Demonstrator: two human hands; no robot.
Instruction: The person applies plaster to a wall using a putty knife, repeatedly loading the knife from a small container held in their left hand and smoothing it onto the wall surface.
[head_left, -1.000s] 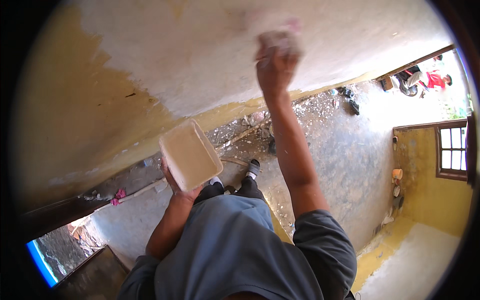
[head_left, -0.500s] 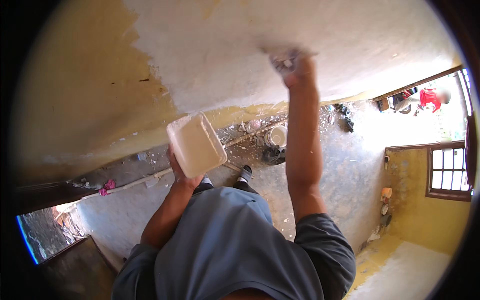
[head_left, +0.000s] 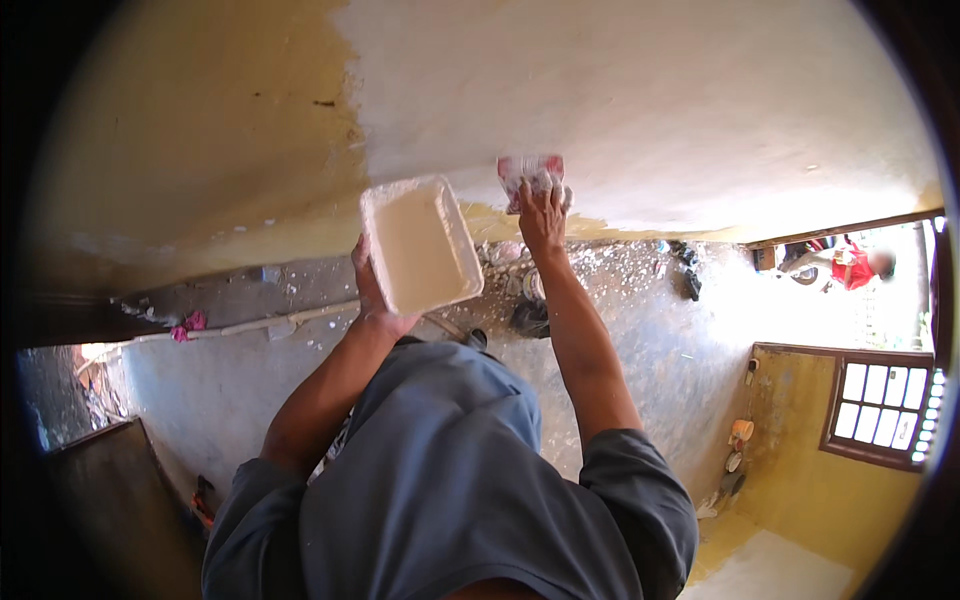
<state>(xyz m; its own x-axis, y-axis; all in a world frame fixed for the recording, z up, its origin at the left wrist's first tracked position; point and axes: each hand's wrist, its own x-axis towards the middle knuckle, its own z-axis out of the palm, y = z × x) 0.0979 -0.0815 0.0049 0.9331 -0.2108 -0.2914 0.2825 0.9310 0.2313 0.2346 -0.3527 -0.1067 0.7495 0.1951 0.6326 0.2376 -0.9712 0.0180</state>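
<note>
My left hand (head_left: pixel 372 298) grips a rectangular white tray (head_left: pixel 460 240) of pale beige, paint-like liquid, held out from my body. My right hand (head_left: pixel 542 215) presses a red-and-white, flat cloth or pad (head_left: pixel 525 165) against the wall (head_left: pixel 650 120), on its lower whitish part close to the floor line, its fingers over the pad and smeared with white. The wall is whitish around that hand and dull yellow to the left, with a ragged boundary between the two.
Below lies a speckled floor (head_left: pixel 660 380) with a long pole (head_left: pixel 250 325), pink cloth (head_left: pixel 188 328), dark bags (head_left: pixel 530 322) and a bucket. At right are a doorway with a person in red (head_left: pixel 852 265) beside a motorbike, a barred window (head_left: pixel 880 405) and small containers (head_left: pixel 740 430).
My right hand has moved down the wall and now shows the pad clearly. The tray in my left hand has risen in view and shifted right. The room appears shifted as my head moved.
</note>
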